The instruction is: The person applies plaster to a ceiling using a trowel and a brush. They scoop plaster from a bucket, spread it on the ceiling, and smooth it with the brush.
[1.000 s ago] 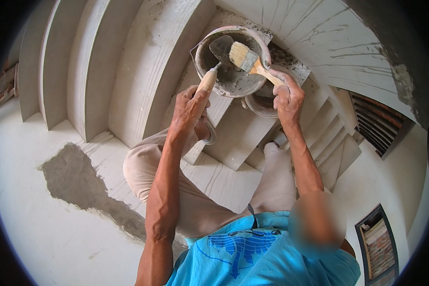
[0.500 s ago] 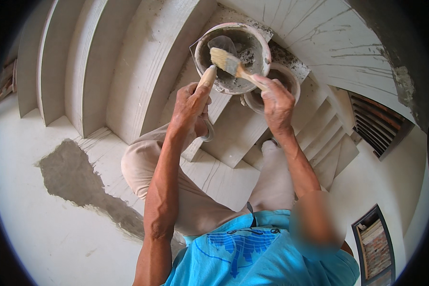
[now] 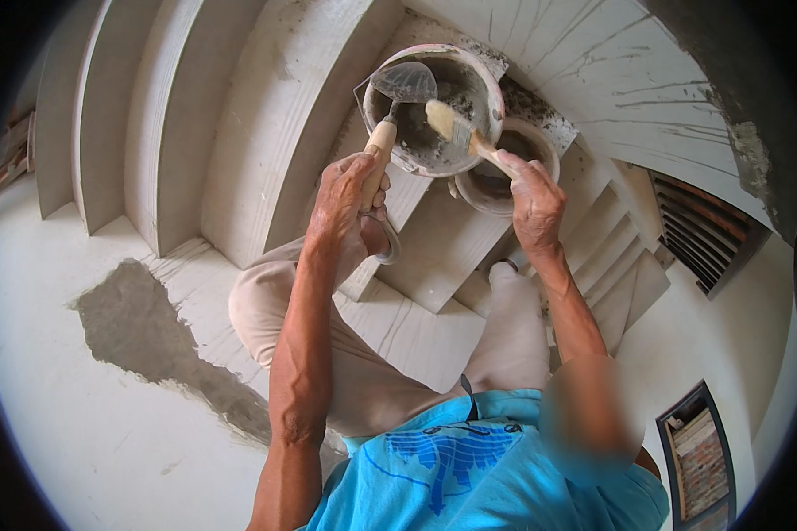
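Trowel (image 3: 382, 137) juts ahead of left grip (image 3: 341, 190), brush (image 3: 463, 133) ahead-left of right grip (image 3: 537, 202).

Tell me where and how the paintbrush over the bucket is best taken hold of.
Probably by its wooden handle, coming from the picture's lower right, where the right grip holds it. The paintbrush slants so that its bristles point up-left over the large bucket, while the slim handle points away from them.

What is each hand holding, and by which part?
The left hand holds the trowel by its wooden handle; the right hand holds the paintbrush by its pale grip.
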The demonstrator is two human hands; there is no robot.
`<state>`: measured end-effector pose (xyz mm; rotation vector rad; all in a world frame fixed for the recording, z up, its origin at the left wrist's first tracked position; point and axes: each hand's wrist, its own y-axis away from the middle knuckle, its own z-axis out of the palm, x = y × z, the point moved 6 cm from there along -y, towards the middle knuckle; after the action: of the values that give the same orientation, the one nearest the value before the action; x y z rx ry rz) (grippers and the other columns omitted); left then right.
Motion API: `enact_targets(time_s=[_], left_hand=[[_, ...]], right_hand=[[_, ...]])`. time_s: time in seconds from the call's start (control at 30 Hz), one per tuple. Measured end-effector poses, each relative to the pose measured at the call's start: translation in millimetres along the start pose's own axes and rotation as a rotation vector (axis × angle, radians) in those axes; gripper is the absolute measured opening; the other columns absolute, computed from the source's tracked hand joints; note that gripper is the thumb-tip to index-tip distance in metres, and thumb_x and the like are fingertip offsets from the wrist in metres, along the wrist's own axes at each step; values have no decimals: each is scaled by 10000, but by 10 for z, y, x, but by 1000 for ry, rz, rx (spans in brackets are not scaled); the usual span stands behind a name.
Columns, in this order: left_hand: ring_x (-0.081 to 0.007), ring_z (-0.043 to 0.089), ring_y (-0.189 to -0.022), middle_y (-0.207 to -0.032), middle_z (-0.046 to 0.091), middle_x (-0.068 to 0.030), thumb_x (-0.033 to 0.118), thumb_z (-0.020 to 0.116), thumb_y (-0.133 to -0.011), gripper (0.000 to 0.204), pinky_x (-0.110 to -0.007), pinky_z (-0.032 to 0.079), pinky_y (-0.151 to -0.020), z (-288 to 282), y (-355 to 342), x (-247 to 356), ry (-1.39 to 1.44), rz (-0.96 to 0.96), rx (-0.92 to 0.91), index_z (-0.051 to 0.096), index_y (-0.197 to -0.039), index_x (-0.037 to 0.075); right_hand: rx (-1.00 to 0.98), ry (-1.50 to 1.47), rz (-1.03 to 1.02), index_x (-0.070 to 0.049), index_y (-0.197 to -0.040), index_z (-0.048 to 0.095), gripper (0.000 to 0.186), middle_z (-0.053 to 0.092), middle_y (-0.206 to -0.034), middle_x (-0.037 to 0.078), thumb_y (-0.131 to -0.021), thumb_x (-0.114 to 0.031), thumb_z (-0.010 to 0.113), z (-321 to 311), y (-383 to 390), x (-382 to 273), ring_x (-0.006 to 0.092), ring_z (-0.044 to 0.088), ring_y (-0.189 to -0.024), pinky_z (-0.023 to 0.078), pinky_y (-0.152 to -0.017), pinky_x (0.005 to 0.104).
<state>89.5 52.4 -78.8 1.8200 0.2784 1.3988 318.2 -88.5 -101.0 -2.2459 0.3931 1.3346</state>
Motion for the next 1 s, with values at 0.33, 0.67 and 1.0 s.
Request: enact_targets(time_s=[0.33,0.67,1.0], left_hand=[[-108,517,-586,-741,571,-42,377,597,-959,374,-275,444,-494,-8,14,-13,-135,89,-40,627,-990,6],[-103,516,-566,-718,567,-37,402,639,-941,416,-280,452,-495,-15,82,23,-179,112,-31,634,-968,-13],[-78,484,-605,-739,552,-12,403,646,-927,380,-253,385,-501,-19,123,8,-125,103,-33,626,-927,24]], right_hand=[[10,-128,395,-16,-1091,734,418,633,-747,114,-795,50,446,146,-217,409,172,553,-609,480,-614,314],[51,-214,261,-30,-1104,737,434,617,-719,85,-780,48,457,49,-226,220,129,517,-601,464,-589,303],[23,-235,292,-34,-1117,744,442,610,-707,52,-788,33,456,12,-208,211,114,492,-587,439,-566,292]])
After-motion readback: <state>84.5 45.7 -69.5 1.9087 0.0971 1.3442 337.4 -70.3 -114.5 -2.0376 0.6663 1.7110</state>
